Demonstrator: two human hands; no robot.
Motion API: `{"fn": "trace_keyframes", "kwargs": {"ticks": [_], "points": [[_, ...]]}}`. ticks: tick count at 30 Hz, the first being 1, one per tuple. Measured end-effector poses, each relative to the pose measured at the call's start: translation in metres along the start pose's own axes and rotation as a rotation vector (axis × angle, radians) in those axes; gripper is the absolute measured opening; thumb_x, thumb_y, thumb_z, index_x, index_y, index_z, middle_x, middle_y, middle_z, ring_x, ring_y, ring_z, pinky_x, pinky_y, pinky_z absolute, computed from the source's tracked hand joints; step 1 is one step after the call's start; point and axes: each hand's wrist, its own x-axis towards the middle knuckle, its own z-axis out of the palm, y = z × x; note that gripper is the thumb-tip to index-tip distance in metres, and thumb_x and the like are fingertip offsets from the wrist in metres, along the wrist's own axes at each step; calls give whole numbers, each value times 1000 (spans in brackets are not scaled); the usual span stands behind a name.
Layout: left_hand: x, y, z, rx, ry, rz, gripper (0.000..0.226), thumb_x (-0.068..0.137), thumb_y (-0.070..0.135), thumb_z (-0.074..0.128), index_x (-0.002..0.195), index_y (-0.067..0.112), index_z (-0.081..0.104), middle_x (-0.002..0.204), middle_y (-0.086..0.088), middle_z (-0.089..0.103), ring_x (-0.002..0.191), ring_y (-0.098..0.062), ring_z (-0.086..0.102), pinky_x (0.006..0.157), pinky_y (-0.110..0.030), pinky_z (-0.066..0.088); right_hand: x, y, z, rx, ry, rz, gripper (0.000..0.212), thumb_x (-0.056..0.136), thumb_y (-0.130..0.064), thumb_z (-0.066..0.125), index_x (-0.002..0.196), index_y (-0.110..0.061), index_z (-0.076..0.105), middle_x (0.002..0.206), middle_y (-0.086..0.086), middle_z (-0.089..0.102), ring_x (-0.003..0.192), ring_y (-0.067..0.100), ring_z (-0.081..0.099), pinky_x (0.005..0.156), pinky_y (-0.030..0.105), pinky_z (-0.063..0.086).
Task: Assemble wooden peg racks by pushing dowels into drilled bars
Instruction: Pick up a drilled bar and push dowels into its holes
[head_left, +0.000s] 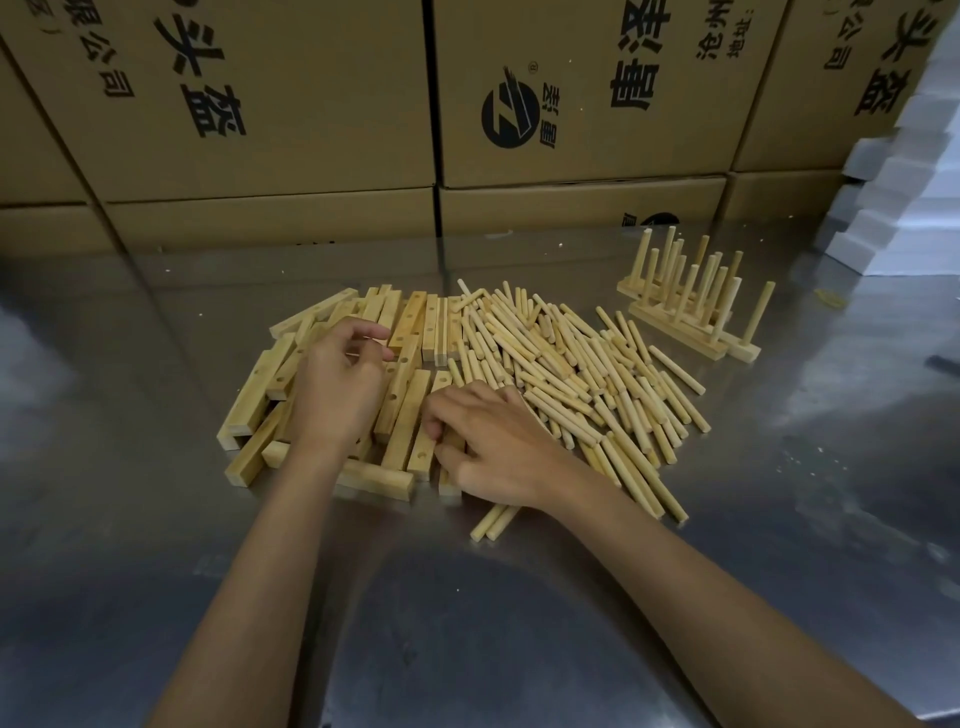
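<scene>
Wooden drilled bars (400, 384) lie under both curled grips; grasp unclear.

table (156, 519): metal, glossy, reflective
bars (410, 322): pale wood, smooth, matt
dowels (561, 364): pale wood, matt
boxes (322, 93): brown cardboard, matt, printed blk

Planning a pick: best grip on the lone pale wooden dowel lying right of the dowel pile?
Pinch the lone pale wooden dowel mid-length across its round shaft, from above. It lies flat on the steel table, apart from the pile, with both long sides free.
</scene>
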Motion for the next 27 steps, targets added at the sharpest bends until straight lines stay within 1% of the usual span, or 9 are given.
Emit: {"fn": "trace_keyframes", "kwargs": {"ticks": [3,7,13,17,19,21,23,25,27], "points": [[-1,0,1,8,-24,-7,24,98,11,48,101,24,67,94,3,73,86,-26,69,83,-46,58,0,1,-1,17,12,28,32,79,-36,60,109,-28,52,112,-14,55,109,9,42,100,41,33],[-2,1,0,3,-20,2,24,98,11,47,100,24,67,94,3,73,87,-23,68,84,-45,57,-4,1,0,-56,-31,-18,56,77,-53,57,130,-34,54,136,-16,47,127,7,34,104,36,25],[-1,3,1,-1,-26,13,25,98,10,48,98,25,68,93,4,72,87,-24,69,82,-44,57,-3,-5,5,-88,19,-83,35,89,-43,60,122,-32,65,136,-11,53,126,13,43,106,38,29],[-1,4,0,-21,-31,24,24,98,10,48,99,24,68,93,2,72,86,-25,68,80,-42,56,-2,-8,7,-93,163,-107,28,98,-36,53,123,-24,59,127,-9,58,113,15,53,95,37,41],[-1,6,-1,-31,-38,14,23,99,9,48,101,22,67,95,-1,72,80,-24,70,72,-39,56,0,-9,5,60,305,-87,22,102,-30,51,119,-19,60,118,-6,61,97,11,59,84,35,49],[-3,8,0,-34,-90,-57,21,101,11,48,105,20,66,91,-4,72,68,-19,71,56,-33,54,1,-8,2,277,456,-39,24,102,-25,53,121,-13,61,116,-3,63,90,3,60,76,28,53],[-6,11,2,-96,-223,-204,18,104,19,48,111,17,65,79,-6,73,58,-17,70,44,-28,52,1,-6,-1,383,542,-31,27,102,-21,55,126,-10,60,120,-2,64,101,4,62,84,29,55],[-10,15,7,-289,-392,-373,23,105,29,50,116,15,65,75,-7,73,62,-20,71,47,-27,54,0,-6,-2,381,544,-93,29,100,-17,57,129,-9,61,127,0,63,115,7,60,96,28,52],[-9,14,11,-486,-461,-463,30,103,30,54,121,9,67,82,-9,71,72,-19,69,58,-28,59,-1,-6,-2,341,519,-148,32,99,-15,60,130,-8,61,134,3,61,125,10,56,104,27,47]]}}
